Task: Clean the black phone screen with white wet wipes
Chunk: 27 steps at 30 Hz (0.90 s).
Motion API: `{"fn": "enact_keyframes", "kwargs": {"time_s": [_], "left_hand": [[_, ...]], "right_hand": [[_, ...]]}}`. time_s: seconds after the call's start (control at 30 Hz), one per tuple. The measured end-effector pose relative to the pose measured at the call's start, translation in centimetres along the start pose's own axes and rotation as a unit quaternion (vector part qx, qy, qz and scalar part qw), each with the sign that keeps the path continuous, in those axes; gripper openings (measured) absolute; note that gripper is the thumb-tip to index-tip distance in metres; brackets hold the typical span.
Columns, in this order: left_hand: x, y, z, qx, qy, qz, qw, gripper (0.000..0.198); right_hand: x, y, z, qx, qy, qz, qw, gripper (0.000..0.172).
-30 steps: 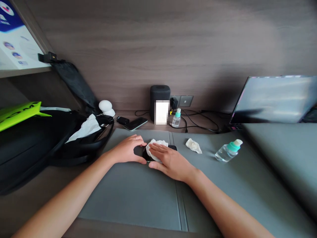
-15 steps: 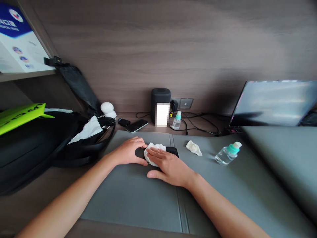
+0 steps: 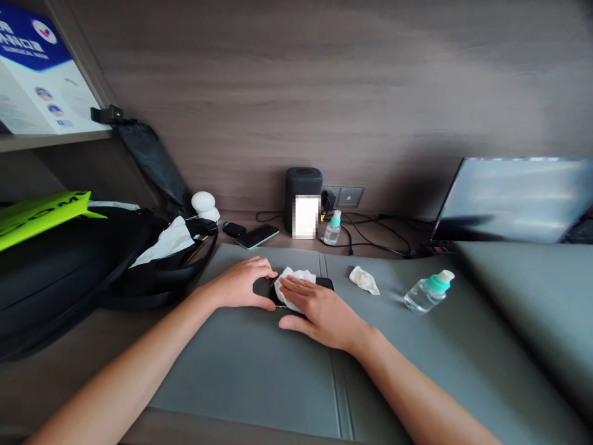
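The right hand (image 3: 327, 315) lies flat, fingers together and thumb apart, on a white tissue (image 3: 291, 272) over a black smartphone (image 3: 325, 283); the left hand (image 3: 243, 284) pinches the end nearest it. Right of the right hand, past a crumpled tissue (image 3: 364, 280), a teal-necked clear bottle (image 3: 424, 295) holds clear liquid, like the bottle (image 3: 332, 232) beyond both hands.

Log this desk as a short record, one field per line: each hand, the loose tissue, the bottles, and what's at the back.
Left hand: holds the left end of a black device
Right hand: flat on a white tissue over the device
Loose tissue: crumpled, on the grey mat
Bottles: one on the mat, one beside the dark speaker-like object
Back right: a screen
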<state>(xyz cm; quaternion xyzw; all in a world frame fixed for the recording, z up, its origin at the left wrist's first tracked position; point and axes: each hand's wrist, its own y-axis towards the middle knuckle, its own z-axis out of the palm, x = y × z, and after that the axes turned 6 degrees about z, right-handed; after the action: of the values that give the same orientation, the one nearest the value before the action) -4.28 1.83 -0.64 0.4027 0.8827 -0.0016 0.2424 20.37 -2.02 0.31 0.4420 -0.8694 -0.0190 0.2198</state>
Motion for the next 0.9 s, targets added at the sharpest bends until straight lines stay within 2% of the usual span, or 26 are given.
{"fn": "enact_keyframes", "kwargs": {"time_s": [0.13,0.27,0.47,0.67,0.9], "left_hand": [[0.02,0.01,0.08,-0.008,-0.004,0.001,1.000,0.056],[0.06,0.08,0.22,-0.015,-0.011,-0.005,1.000,0.056],[0.16,0.14,0.37,-0.024,-0.015,0.000,1.000,0.055],[0.24,0.15,0.37,-0.021,-0.016,-0.003,1.000,0.057],[0.47,0.12,0.44,-0.014,-0.009,-0.007,1.000,0.057]], "right_hand": [[0.01,0.01,0.17,0.011,0.013,-0.025,1.000,0.059],[-0.40,-0.20,-0.02,-0.004,0.013,0.000,1.000,0.054],[0.28,-0.26,0.39,0.008,0.001,-0.013,1.000,0.062],[0.13,-0.04,-0.13,0.004,0.005,0.008,1.000,0.048],[-0.32,0.06,0.28,0.011,0.008,0.003,1.000,0.048]]}}
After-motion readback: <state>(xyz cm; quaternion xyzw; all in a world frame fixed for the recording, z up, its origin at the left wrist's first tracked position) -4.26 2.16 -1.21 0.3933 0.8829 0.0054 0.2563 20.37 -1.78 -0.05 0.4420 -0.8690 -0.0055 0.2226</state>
